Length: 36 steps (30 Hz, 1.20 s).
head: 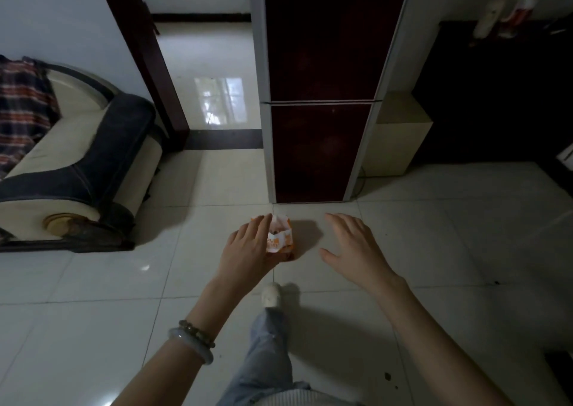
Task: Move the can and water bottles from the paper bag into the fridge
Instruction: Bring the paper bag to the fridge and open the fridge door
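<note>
A small white and orange paper bag (280,235) stands on the tiled floor just in front of the fridge (319,95), a tall dark red two-door unit with both doors closed. My left hand (248,247) hangs over the bag's left side with fingers spread, covering part of it; I cannot tell whether it touches the bag. My right hand (353,247) hovers to the right of the bag, fingers apart, holding nothing. The bag's contents are hidden, so no can or bottle shows.
A sofa (77,170) with a plaid blanket stands at the left. A doorway opens behind it, left of the fridge. A cream cabinet (397,139) and dark furniture sit right of the fridge. My foot in a white shoe (271,295) is on the tiles below the bag.
</note>
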Each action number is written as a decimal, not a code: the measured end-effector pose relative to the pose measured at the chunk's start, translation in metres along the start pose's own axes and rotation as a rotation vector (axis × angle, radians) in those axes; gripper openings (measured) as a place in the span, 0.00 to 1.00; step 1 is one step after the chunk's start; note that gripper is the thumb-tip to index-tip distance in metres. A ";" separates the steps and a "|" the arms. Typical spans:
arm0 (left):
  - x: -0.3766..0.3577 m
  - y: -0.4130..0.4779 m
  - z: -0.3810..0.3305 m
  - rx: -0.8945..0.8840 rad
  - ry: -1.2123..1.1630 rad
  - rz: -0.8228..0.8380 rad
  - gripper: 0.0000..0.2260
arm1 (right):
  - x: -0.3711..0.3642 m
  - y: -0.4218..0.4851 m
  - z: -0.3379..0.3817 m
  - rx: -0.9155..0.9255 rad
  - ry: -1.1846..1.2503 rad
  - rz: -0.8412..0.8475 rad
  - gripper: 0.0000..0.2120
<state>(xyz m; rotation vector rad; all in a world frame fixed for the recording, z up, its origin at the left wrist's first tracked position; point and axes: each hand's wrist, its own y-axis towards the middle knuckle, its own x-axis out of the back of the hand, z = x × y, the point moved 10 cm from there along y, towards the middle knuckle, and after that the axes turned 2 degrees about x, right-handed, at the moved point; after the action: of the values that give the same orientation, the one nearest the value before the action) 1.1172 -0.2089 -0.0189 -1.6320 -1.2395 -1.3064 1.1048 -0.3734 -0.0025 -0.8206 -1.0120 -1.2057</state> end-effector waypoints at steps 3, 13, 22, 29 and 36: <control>-0.006 0.058 0.019 -0.005 0.022 0.008 0.37 | 0.001 0.056 -0.016 -0.006 0.025 -0.008 0.33; 0.019 0.265 0.080 -0.029 0.040 -0.006 0.38 | 0.026 0.262 -0.040 -0.013 0.057 -0.005 0.33; 0.025 0.384 0.112 -0.054 0.015 -0.007 0.38 | 0.029 0.380 -0.061 -0.033 0.050 0.006 0.33; 0.027 0.434 0.128 -0.035 -0.032 -0.009 0.38 | 0.028 0.429 -0.076 -0.037 0.024 0.046 0.35; 0.047 0.471 0.132 -0.040 -0.052 -0.078 0.38 | 0.045 0.471 -0.078 0.020 0.002 0.025 0.35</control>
<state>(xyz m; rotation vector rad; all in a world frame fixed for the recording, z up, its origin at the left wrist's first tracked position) 1.6079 -0.2170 0.0136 -1.6699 -1.3275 -1.3518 1.5844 -0.3726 0.0187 -0.8138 -1.0076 -1.1729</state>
